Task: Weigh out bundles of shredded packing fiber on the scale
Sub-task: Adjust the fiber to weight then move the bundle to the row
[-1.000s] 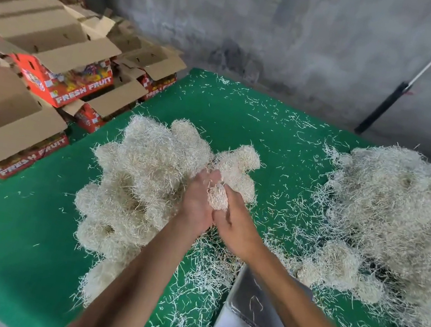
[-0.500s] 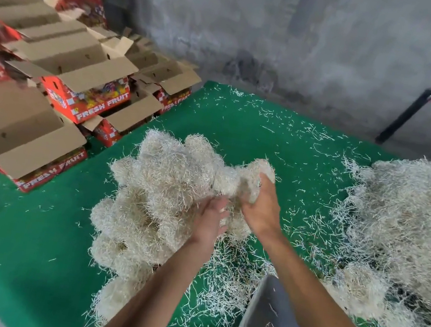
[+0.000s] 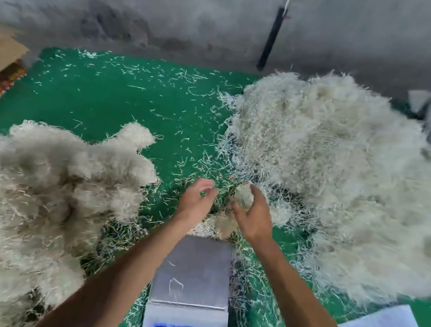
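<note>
Right now both bare forearms reach out over the silver flat-topped digital scale (image 3: 193,277), whose steel platform carries only a few stray strands. The right hand (image 3: 252,216) grips a small pale tuft of shredded packing fiber (image 3: 244,197) in curled fingers, just beyond the scale's far edge. The left hand (image 3: 194,202) hovers beside it, fingers loosely bent and holding nothing. A big heap of loose cream fiber (image 3: 334,167) lies to the right on the green table cover (image 3: 112,97), and rounded fiber bundles (image 3: 36,192) are piled to the left
</note>
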Tool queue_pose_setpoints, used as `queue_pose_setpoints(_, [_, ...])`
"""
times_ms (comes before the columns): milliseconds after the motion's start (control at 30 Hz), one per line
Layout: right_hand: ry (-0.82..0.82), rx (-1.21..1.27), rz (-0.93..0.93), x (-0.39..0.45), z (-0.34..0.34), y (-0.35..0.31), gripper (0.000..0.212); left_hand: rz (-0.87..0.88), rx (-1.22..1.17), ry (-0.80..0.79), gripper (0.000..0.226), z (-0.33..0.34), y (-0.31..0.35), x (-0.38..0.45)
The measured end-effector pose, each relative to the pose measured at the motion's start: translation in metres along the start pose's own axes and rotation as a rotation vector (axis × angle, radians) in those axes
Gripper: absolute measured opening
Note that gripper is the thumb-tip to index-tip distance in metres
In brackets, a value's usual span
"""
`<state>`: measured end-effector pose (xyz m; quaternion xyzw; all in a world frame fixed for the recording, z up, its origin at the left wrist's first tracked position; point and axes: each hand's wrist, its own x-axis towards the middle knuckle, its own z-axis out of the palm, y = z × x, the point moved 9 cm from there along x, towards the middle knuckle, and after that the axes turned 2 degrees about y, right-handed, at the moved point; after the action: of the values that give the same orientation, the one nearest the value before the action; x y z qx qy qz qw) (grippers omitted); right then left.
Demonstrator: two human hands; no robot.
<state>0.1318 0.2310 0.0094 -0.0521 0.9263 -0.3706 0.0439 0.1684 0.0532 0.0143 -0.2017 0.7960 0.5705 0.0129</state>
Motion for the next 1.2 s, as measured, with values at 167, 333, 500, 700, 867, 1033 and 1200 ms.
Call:
queue_pose_setpoints(167, [0.019, -0.061, 0.0, 0.04, -0.008, 0.072, 0.071, -0.176, 0.141, -0.15, 0.06, 0.072, -0.02, 0.041])
queue_pose_setpoints(333, [-0.119, -0.336, 0.186, 0.081, 0.035, 0.131, 0.086, -0.628, 0.157, -0.309, 0.07, 0.124, -0.07, 0.045])
queue_pose_setpoints(500, [-0.048, -0.391, 0.096, 0.065, 0.07, 0.137, 0.068, -0.521, -0.057, -0.238, 0.048, 0.148, -0.063, 0.079])
queue_pose_setpoints(700, [-0.029, 0.408, 0.03, 0.05, 0.062, 0.069, 0.031, -0.61, -0.315, -0.225, 0.026, 0.131, -0.038, 0.054])
queue_pose_setpoints(867, [0.194, 0.602, -0.094, 0.019, 0.012, -0.009, 0.042, -0.249, -0.013, -0.087, 0.04, 0.045, -0.006, 0.021])
queue_pose_setpoints(1033, [0.07, 0.805, 0.168, -0.021, 0.019, -0.055, 0.057, -0.368, -0.47, -0.034, 0.02, -0.022, -0.001, -0.026])
queue_pose_setpoints(1200, [-0.327, 0.888, 0.143, -0.071, 0.055, -0.132, 0.082, -0.305, -0.155, 0.087, 0.053, -0.063, -0.002, -0.061])
